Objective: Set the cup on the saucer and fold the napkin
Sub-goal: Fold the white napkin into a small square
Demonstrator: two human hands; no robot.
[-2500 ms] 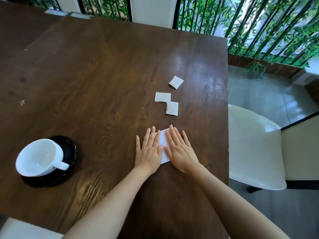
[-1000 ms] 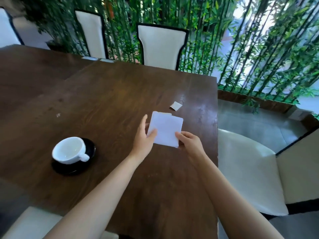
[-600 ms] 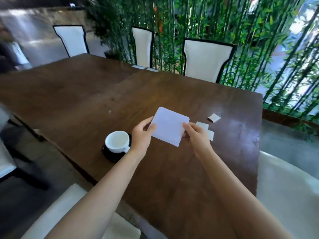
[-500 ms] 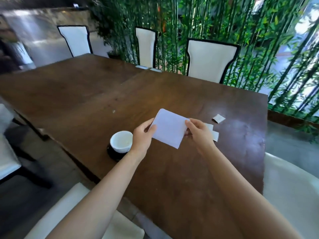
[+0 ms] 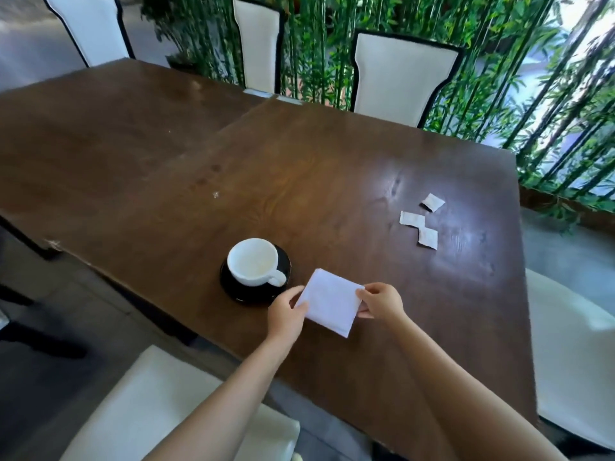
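Two hands, left hand (image 5: pixel 289 313) and right hand (image 5: pixel 379 301), pinch opposite edges of the folded napkin (image 5: pixel 329 306), which looks light and limp, best held by its edges.

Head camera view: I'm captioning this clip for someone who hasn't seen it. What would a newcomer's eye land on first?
The white folded napkin stands out, pinched at its edges by the left hand and right hand over the near part of the dark wooden table. Just left of it, a white cup sits on a black saucer. Three small white packets lie farther off to the right.
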